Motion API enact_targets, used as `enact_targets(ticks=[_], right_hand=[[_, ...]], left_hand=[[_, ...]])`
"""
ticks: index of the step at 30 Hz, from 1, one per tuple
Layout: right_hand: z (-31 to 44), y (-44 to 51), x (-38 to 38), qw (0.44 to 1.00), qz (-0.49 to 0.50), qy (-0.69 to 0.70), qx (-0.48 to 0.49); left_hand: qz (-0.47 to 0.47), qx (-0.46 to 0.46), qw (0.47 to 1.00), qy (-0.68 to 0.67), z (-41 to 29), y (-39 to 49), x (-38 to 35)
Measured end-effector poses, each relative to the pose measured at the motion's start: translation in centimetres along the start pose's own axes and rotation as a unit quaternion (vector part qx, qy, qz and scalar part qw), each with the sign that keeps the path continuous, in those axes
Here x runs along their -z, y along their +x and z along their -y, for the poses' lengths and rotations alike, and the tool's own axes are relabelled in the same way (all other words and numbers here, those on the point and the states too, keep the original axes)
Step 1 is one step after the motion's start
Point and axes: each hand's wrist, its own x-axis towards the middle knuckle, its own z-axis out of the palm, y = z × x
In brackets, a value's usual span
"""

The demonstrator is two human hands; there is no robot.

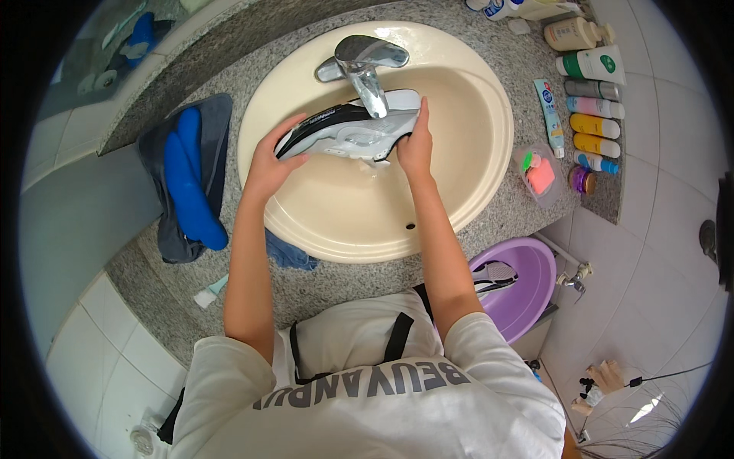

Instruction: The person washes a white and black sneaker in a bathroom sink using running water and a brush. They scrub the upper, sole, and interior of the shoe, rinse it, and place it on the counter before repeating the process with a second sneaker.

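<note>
A grey and white shoe with a black sole edge [344, 129] lies on its side in the air over the cream oval sink [476, 189], under the spout of the chrome faucet [370, 86]. My left hand [272, 158] grips its narrower end at the left. Around the other end closes my right hand [417, 143], thumb up along the edge. Water seems to run off the shoe near its lower side; the faucet hides part of its upper side.
Blue insoles [192, 183] rest on a dark cloth [221, 137] at the left. A purple basin [530, 287] at the lower right holds another shoe [496, 276]. Bottles and tubes [596, 126] line the right wall, near a soap dish [542, 195]. A brush [211, 291] lies on the counter.
</note>
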Motion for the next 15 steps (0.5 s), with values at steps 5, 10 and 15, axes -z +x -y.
enact_targets(ticks=[5,10,15], right_hand=[[0.8,-0.1,-0.8,0.999,0.033,0.018,-0.004],[-2.0,0.7,0.2,0.998,0.006,-0.046,0.048],[-0.8,1.3,5.3,0.978,0.172,0.074,-0.091]], left_hand=[[-0.001,0.004,1.0,0.009,-0.6,-0.8,0.8],[0.012,0.039,0.999,-0.024,1.7,0.4,0.2],[-0.01,0.172,0.985,0.021,-0.1,1.7,-1.7]])
